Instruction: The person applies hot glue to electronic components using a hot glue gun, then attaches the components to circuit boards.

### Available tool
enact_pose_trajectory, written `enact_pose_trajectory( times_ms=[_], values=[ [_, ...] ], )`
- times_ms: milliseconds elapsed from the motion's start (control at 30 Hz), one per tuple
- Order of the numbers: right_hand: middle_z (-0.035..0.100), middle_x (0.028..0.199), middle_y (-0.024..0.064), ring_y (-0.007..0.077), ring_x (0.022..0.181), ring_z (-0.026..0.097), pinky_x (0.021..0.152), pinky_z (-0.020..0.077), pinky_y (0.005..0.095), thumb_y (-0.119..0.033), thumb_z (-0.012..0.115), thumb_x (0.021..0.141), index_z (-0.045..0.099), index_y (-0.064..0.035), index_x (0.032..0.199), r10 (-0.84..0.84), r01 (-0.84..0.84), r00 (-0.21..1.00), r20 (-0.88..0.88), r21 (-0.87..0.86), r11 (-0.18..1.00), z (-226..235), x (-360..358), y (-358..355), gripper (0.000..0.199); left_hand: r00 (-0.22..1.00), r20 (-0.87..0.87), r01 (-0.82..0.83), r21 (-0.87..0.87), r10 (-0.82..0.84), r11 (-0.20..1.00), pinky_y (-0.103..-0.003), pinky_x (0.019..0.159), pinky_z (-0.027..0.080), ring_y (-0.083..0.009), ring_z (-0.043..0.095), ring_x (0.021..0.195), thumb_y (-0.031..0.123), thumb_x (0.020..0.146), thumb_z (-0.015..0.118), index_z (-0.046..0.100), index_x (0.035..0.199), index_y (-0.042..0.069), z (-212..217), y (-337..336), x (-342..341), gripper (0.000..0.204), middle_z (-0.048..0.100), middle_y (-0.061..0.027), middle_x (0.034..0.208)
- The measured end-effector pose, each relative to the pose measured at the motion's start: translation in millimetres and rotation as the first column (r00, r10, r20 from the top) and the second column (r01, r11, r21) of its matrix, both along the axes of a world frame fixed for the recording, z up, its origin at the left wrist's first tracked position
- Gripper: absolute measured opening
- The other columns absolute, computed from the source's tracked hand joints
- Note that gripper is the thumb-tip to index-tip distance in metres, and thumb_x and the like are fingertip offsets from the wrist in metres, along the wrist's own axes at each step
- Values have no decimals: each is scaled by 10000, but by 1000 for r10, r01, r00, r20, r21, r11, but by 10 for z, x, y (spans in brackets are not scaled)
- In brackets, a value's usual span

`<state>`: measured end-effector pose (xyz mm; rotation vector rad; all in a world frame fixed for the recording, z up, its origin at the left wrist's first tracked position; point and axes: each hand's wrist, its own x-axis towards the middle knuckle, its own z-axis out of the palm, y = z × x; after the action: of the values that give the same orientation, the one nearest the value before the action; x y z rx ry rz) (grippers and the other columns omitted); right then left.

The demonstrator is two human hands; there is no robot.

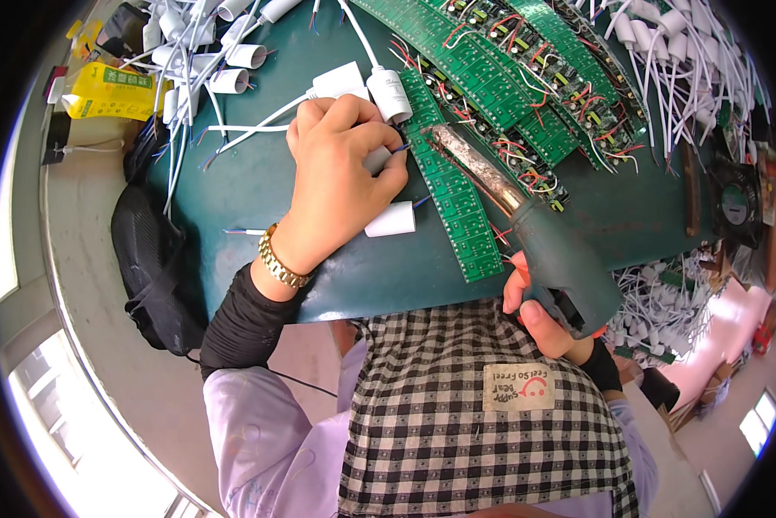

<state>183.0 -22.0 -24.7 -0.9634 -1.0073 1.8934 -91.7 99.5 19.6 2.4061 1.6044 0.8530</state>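
My left hand (345,168) is closed around a white cylindrical lamp cap (377,160), most of it hidden by the fingers. A short blue wire pokes out of the cap toward a green circuit board strip (459,211). Gripped in my right hand (535,315) is a dark soldering gun (571,263). Its long, scorched metal barrel reaches up and left, with the tip over the strip close to my left fingertips; contact cannot be made out. Another white cap (391,219) lies by my left wrist, and two more, one of them a wired cap (390,95), lie just beyond the hand.
Rows of populated boards (526,78) with red and white wires cover the back of the green mat (258,186). Piles of white wired caps (202,60) stand at both far corners. A black bag (151,250), a yellow packet (116,91) and a small fan (735,205) flank the work area.
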Motion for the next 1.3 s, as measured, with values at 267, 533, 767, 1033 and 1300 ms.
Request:
enact_pose_trajectory(
  times_ms=[267,533,767,1033,1300],
  values=[
    [543,810,101,158,701,541,642,472,319,-180,566,854,433,-1,1138,68,-289,874,480,403,868,152,-81,144,361,1000,-1,0,12,0,1000,-414,837,328,-249,458,936,87,621,724,672,714,104,-16,0,1,107,556,11,873],
    [526,793,95,167,702,534,647,477,314,-152,554,847,430,-10,1106,100,-291,911,400,453,842,124,-60,145,320,1000,5,-3,30,3,1000,-408,831,330,-254,460,923,91,623,713,668,707,98,-28,12,-1,96,549,3,857],
    [514,743,97,188,632,524,589,463,308,-339,582,857,346,12,1229,-91,74,995,46,282,957,255,-206,132,563,999,32,8,58,-10,998,-405,842,337,-252,462,911,87,616,705,673,717,97,-54,18,-9,106,558,9,858],
    [516,734,102,188,620,517,582,451,308,-349,585,864,342,20,1252,-159,147,987,30,245,958,245,-260,145,588,1000,2,5,56,-5,998,-366,833,354,-246,471,889,69,634,711,645,734,89,-39,-2,-10,121,564,-8,875],
    [519,730,105,197,624,521,592,450,313,-325,566,874,336,18,1226,-214,225,974,-71,346,911,219,-272,164,543,998,10,55,72,-56,996,-366,839,348,-254,472,894,67,656,696,622,767,82,-10,-10,-19,134,558,-24,873]
  ],
)
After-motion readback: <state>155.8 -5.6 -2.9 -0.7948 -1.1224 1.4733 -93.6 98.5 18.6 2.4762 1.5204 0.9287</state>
